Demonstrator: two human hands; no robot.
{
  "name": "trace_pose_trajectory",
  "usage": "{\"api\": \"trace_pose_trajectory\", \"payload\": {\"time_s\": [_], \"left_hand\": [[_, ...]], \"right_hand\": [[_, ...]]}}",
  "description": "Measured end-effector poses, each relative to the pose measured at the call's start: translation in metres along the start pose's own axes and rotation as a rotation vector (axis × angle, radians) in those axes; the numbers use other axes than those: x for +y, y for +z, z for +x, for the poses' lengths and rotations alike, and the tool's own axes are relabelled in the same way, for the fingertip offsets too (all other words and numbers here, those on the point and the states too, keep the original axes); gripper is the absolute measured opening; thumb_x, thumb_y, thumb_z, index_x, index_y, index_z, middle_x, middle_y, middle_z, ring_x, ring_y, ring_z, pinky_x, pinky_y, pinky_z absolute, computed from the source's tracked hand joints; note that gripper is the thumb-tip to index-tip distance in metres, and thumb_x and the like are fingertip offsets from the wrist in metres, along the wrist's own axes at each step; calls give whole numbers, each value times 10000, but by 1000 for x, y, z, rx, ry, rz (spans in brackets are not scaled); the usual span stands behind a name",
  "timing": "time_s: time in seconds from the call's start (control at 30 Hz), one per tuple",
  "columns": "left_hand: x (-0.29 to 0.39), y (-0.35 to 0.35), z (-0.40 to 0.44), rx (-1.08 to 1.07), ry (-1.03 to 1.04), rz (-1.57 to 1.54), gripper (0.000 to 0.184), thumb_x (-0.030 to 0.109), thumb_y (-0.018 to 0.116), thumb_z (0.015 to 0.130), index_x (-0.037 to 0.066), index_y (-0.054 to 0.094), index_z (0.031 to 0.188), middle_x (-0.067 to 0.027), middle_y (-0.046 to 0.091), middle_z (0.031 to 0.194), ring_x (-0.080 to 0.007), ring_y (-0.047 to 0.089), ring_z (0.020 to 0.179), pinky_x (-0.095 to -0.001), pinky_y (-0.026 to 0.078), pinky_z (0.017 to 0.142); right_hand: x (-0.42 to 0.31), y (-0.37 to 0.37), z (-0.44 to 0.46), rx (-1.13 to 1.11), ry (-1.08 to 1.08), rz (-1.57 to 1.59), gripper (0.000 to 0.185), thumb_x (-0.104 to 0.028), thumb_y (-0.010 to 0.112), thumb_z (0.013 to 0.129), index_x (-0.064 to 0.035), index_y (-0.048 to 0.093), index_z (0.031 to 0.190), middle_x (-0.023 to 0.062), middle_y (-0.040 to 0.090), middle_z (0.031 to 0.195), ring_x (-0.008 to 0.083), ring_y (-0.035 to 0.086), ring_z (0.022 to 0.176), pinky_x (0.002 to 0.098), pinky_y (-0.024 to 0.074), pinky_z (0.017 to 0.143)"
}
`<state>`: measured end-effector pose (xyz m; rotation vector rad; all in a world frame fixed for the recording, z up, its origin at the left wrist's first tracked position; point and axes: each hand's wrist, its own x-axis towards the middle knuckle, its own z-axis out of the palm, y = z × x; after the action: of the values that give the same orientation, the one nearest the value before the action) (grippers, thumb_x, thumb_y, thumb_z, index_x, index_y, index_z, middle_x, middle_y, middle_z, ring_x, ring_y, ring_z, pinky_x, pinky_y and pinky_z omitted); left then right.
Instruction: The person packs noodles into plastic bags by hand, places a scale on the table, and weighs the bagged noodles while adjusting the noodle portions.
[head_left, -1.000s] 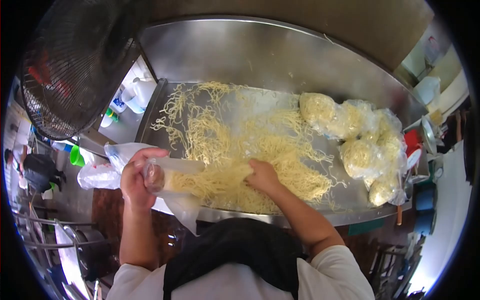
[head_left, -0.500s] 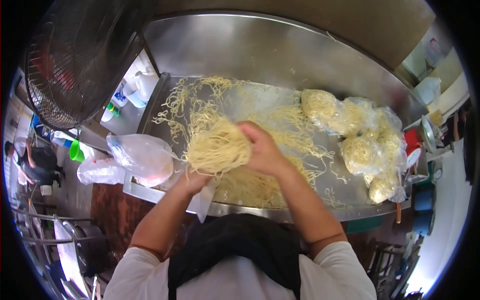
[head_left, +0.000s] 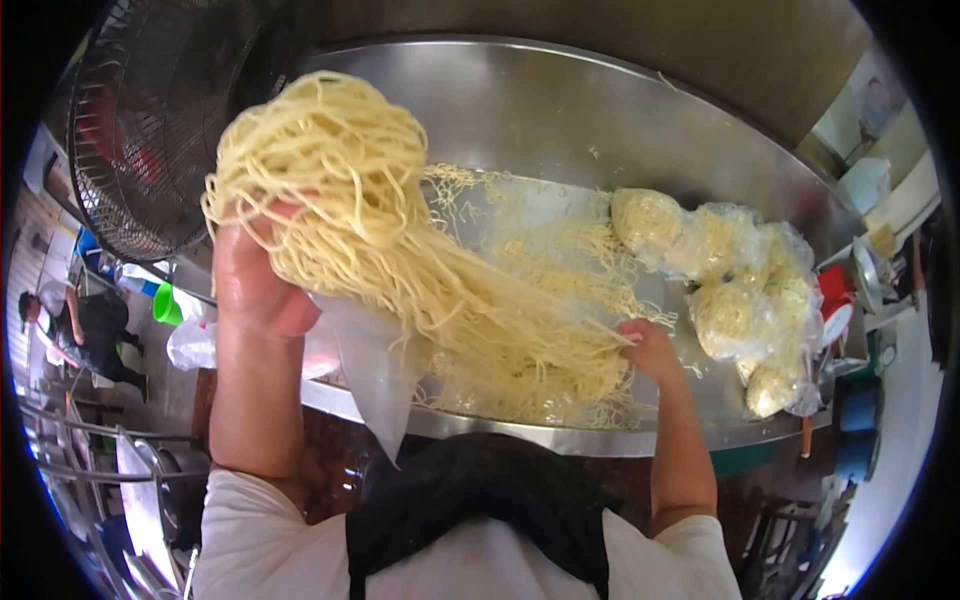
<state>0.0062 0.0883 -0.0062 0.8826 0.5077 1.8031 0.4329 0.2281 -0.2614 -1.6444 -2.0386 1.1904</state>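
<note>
My left hand, raised at the left, has its fingers wrapped into a big bundle of yellow noodles. From the bundle a long swath of strands stretches rightward to my right hand, whose closed fingers pinch the far ends. A translucent plastic sheet or bag hangs below the bundle near my left wrist. Loose noodles lie scattered on the metal tray beneath. The swath hides part of the tray and the noodles on it.
Several clear bags of noodles are piled at the tray's right. A caged fan stands at the upper left. A plastic bag and a green container are at the left. Another person stands at the far left.
My left hand has risen up and left with the noodle bundle, now closer to the camera. My right hand has moved right and down, drawing strands out between both hands.
</note>
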Motion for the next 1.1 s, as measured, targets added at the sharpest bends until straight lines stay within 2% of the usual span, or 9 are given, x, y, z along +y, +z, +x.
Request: {"api": "trace_pose_trajectory", "payload": {"time_s": [0.17,0.23,0.4,0.5,0.63,0.77,0.87,1.03,1.1], "left_hand": [[11,30,23,-127,74,8,394,189,610,842,5,594,1190,-132,647,1141,-271,635,1043,-408,532,905],[19,41,29,-185,129,31,376,227,582,864,17,613,1174,-122,653,1142,-270,625,1061,-420,518,925],[30,22,28,-286,178,65,422,291,593,885,17,598,1206,-138,623,1217,-280,615,1102,-459,528,925],[-5,-29,29,-318,-211,-38,517,326,682,868,16,567,1265,-150,609,1253,-276,596,1148,-443,548,908],[-75,-19,25,-831,-520,1377,490,229,784,697,66,639,1137,-161,674,1097,-327,653,978,-393,513,856],[-137,-97,-32,-527,-499,1811,613,180,708,748,85,516,1321,-188,680,933,-370,655,860,-437,513,770],[-130,-116,-55,-18,-501,1715,531,105,614,795,111,532,1320,-205,677,992,-390,655,882,-444,520,786],[-136,-27,-52,-57,186,1400,286,70,560,860,92,646,1132,-203,674,992,-377,658,885,-429,525,748],[-137,-17,-43,-62,82,1388,238,90,552,887,86,646,1106,-195,676,996,-369,664,885,-421,524,750]], "right_hand": [[-174,4,-47,-337,-424,347,959,-260,862,691,-87,334,1472,129,440,1452,270,527,1215,382,463,965],[-219,36,-57,-175,-694,436,919,-246,856,701,-63,352,1448,132,476,1418,260,553,1183,367,469,955],[-216,76,-30,-67,-496,681,802,-224,811,742,-29,386,1393,151,594,1251,253,607,1092,374,474,946],[-239,26,-47,110,-641,722,699,-199,785,755,-18,442,1336,165,633,1169,287,626,1049,381,478,934],[-257,33,-44,99,-757,226,533,-151,781,733,-7,579,1205,157,669,1116,306,646,1020,380,495,920],[-138,128,23,-216,-420,-232,394,-92,643,743,-85,646,1137,177,685,1008,348,652,961,380,508,848],[-126,128,13,-64,-68,73,352,-110,658,723,-70,658,1073,197,683,983,382,649,929,405,514,814],[-225,140,-17,-143,-444,73,314,-87,617,767,-48,641,1078,216,684,977,372,654,951,427,507,825],[-201,193,5,-242,-611,125,313,-31,585,773,-48,655,1077,221,673,1024,378,627,1023,437,492,860]]}}
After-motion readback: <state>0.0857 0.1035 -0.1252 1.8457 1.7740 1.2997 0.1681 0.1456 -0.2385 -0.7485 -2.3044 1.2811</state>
